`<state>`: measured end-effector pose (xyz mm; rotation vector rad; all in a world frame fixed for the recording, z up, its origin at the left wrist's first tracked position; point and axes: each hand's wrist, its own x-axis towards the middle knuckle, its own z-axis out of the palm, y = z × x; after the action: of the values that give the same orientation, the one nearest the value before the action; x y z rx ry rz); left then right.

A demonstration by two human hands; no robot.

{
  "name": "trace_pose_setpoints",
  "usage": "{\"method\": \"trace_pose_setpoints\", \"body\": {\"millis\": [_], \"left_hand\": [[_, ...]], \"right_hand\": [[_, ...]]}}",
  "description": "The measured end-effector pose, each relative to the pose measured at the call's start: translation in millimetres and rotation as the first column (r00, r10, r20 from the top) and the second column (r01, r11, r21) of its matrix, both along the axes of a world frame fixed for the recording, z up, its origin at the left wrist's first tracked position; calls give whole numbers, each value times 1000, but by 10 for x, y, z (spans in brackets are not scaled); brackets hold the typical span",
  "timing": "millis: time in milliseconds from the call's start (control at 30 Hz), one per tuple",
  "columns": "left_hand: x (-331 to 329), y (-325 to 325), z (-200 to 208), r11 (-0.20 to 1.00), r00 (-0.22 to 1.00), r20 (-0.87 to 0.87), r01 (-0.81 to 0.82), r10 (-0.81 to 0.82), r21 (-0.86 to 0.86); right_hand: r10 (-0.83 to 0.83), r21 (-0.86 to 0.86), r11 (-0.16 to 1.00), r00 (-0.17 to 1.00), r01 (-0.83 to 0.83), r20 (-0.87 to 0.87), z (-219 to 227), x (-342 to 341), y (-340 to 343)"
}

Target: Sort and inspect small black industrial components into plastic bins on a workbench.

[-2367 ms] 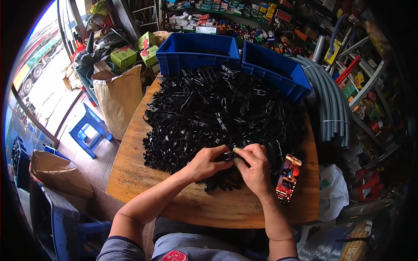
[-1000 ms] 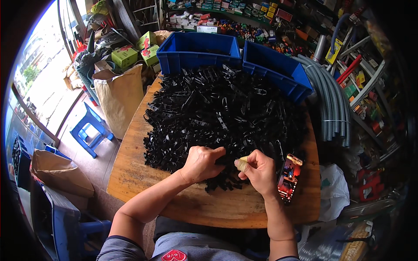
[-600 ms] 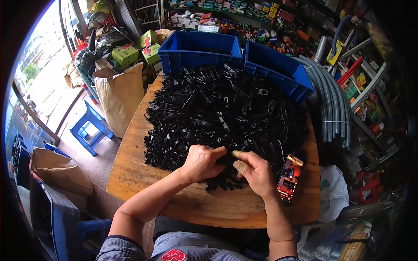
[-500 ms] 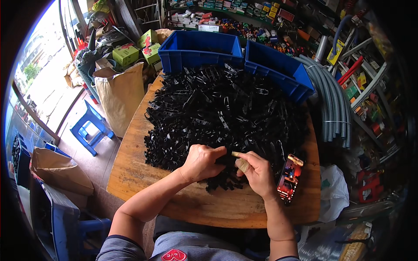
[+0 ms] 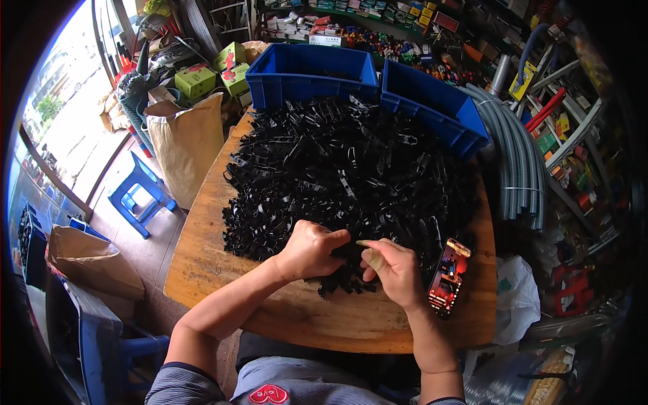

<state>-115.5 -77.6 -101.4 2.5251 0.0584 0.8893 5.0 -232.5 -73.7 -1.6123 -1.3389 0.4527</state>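
Note:
A wide heap of small black plastic parts [image 5: 317, 162] covers much of the wooden table. At its near edge my left hand [image 5: 307, 251] is closed, its thumb and forefinger reaching toward the right. Close by on the right, my right hand [image 5: 397, 270] has its fingers bent and pinched together, with pale yellowish coverings on some fingertips. Between the two hands lie only dark shapes, so any part they hold blends into the black heap behind. A phone [image 5: 449, 278] with a lit screen rests beside my right hand.
Two blue bins [image 5: 314, 89] [image 5: 432, 111] stand along the heap's far side. Bare wood [image 5: 317, 324] shows at the table's near edge. A paper sack [image 5: 185, 145] and a blue stool [image 5: 140, 192] are on the left. Coiled grey tubing [image 5: 516, 162] hangs on the right.
My right hand has turned slightly and its fingers have curled in more; the covered thumb shows less. My left hand has barely shifted. The heap and phone look the same.

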Motion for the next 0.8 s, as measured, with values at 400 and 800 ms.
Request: {"method": "trace_pose_setpoints", "body": {"millis": [400, 800], "left_hand": [[8, -65, 65, 996, 989, -122, -86, 83, -23], [325, 238, 436, 941, 966, -259, -78, -11, -329]], "right_hand": [[-131, 223, 975, 835, 10, 534, -133, -103, 82], [-250, -37, 948, 812, 316, 528, -5, 488, -138]]}}
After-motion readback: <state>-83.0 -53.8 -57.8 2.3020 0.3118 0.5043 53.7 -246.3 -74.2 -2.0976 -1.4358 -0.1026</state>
